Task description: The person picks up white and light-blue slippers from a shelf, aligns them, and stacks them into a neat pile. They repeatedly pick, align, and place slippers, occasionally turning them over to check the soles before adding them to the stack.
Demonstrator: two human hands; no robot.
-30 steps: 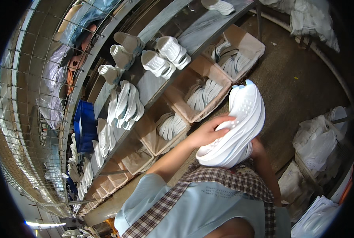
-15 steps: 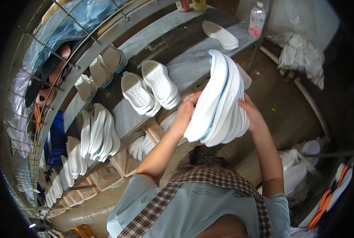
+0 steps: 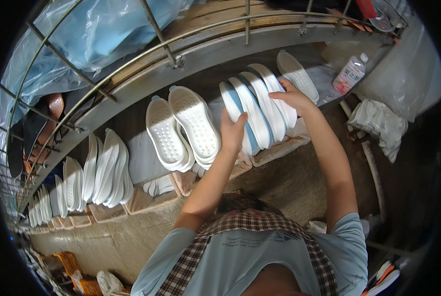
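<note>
A row of white shoe soles with blue parts (image 3: 252, 111) leans on edge at the bench, pressed between my two hands. My left hand (image 3: 232, 130) grips its left side, with the thumb across the nearest sole. My right hand (image 3: 293, 100) closes on the right side, its fingers over the far end. Whether the soles rest fully on the bench is hidden. Just left of them lie two stacks of white soles (image 3: 196, 129), dimpled insides facing up. A single sole (image 3: 299, 79) lies beyond my right hand.
More white soles (image 3: 109, 170) stand in groups leftward along the grey bench (image 3: 144, 153). Below its front edge hang tan bins (image 3: 112, 213), some with soles. A wire rack (image 3: 176, 61) runs behind, over the bench. A drink bottle (image 3: 350, 75) stands at the right end.
Both hands have brought the bunch of soles down and forward to the bench, where it now fans out on edge. My view has turned closer to the bench and rack.
</note>
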